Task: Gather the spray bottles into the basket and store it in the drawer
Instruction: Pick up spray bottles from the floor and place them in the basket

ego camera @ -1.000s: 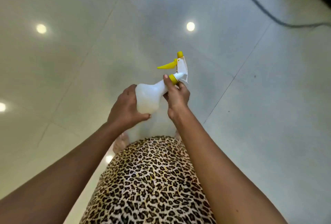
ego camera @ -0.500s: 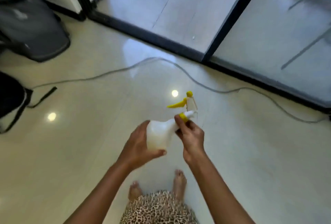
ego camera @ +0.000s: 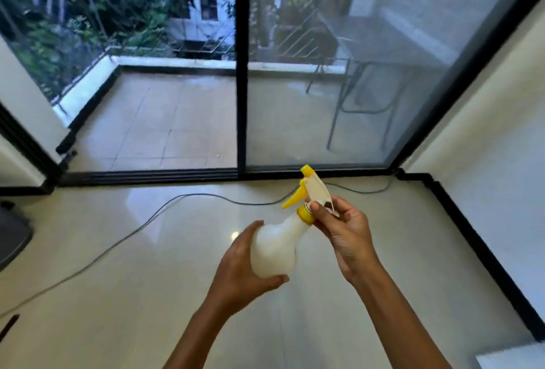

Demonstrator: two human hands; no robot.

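Hands at lower centre grasp a white plastic spray bottle with yellow trigger (ego camera: 277,246): left hand (ego camera: 240,271) cups its body, right hand (ego camera: 343,231) pinches its neck.

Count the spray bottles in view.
1. The spray bottle is held in mid-air: left hand grips its body, right hand its neck. Others may lie outside the view.

A glossy cream tiled floor (ego camera: 147,295) meets a black-framed sliding glass door (ego camera: 241,74). A grey cable (ego camera: 118,245) lies across the floor. Beyond the glass: a tiled balcony (ego camera: 153,127), a metal chair (ego camera: 362,97) and trees (ego camera: 118,0). A white wall (ego camera: 486,162) with a black baseboard (ego camera: 472,245) stands at right.
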